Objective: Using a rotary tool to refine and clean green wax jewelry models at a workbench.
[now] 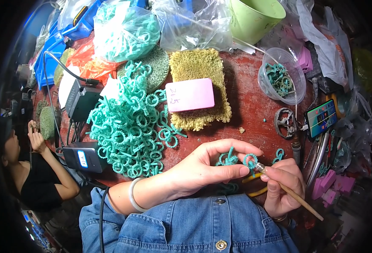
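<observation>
**Tiny teal wax rings, pen tool on the joint**

Going left to right: a seated person in black at the far left edge, then two dark power boxes (84,156) with cables, then a big heap of teal ring pieces (129,126) on the red counter (253,105).

The left hand (203,168) is curled nearly closed, thumb and fingertips pinching a small teal ring cluster (228,159) just above the counter's near edge. It looks featherlight, probably brittle at the thin stems, so I'd grip the thicker ring body rather than a sprue. Its long axis runs roughly left-right, with the loose ring end toward the right.

The right hand (283,185) is closed pencil-style around a slim wooden-handled tool (297,198), tip up-left touching the cluster, handle trailing down-right.

Further right: a clear cup (283,76) of teal rings and a phone (321,117).
</observation>
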`<state>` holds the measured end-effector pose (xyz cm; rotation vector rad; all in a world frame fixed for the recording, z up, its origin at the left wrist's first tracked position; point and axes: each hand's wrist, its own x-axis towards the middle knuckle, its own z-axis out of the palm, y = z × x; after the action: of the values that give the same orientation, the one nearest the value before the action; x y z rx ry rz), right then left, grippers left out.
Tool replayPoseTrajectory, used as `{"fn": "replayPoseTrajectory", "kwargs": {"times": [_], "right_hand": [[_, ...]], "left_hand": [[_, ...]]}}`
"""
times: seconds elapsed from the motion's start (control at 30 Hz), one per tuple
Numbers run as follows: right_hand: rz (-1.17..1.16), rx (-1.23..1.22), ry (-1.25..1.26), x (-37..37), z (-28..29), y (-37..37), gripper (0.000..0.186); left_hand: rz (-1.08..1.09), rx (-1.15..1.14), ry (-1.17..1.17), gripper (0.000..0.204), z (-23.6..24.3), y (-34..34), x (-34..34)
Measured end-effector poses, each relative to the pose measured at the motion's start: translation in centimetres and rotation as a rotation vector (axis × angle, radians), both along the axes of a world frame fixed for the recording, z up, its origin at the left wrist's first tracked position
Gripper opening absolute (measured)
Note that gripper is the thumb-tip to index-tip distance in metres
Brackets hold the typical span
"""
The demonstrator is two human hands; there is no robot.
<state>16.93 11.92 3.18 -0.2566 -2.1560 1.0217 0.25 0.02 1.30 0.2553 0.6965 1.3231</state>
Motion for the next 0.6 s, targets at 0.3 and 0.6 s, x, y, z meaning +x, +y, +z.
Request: {"fn": "replayPoseTrajectory", "kwargs": {"times": [0.3, 0.6], "right_hand": [[0.01, 0.027, -0.016, 0.2, -0.12, -0.01, 0.014], [-0.032, 0.049, -0.011, 0.16, 0.02, -0.07, 0.014]], "left_hand": [[0.021, -0.014, 0.048, 0.04, -0.02, 0.11, 0.22], [0.002, 0.027, 0.059, 0.036, -0.05, 0.07, 0.01]]}}
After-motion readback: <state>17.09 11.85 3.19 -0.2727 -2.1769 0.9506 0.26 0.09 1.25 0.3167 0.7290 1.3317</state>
